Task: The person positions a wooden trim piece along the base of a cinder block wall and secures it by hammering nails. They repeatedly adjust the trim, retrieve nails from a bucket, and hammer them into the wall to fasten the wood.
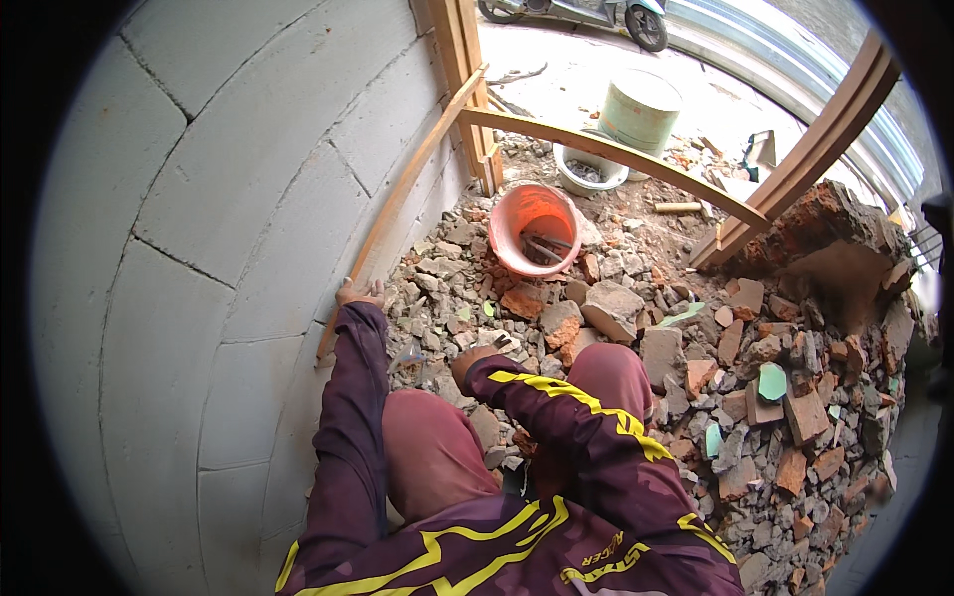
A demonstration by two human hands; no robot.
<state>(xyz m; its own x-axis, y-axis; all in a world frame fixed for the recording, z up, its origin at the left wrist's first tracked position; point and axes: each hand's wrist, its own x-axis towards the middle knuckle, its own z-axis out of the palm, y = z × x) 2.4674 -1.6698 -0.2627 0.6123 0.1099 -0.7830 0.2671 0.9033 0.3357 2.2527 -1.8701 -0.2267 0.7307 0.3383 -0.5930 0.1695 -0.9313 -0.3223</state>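
My left hand (359, 291) is at the lower part of a long thin wooden strip (405, 189), thumb on one side and fingers on the other. The strip slants along the grey block wall (283, 238), its upper end by the wooden door frame (464, 84). My right hand (473, 364) is closed low over the rubble, between my knees. From it sticks out a small dark metal tool end (503, 340); the rest of the tool is hidden. Between my hands a small clear plastic bag (406, 360) lies on the rubble, its contents too small to make out.
Broken brick and concrete (735, 397) cover the ground. An orange bucket (537, 230) with tools inside tilts ahead. Behind it stand a whitish bucket (590, 171) and a pale green drum (641, 111). A wooden crosspiece (616, 152) spans the frame. A motorbike (596, 15) is outside.
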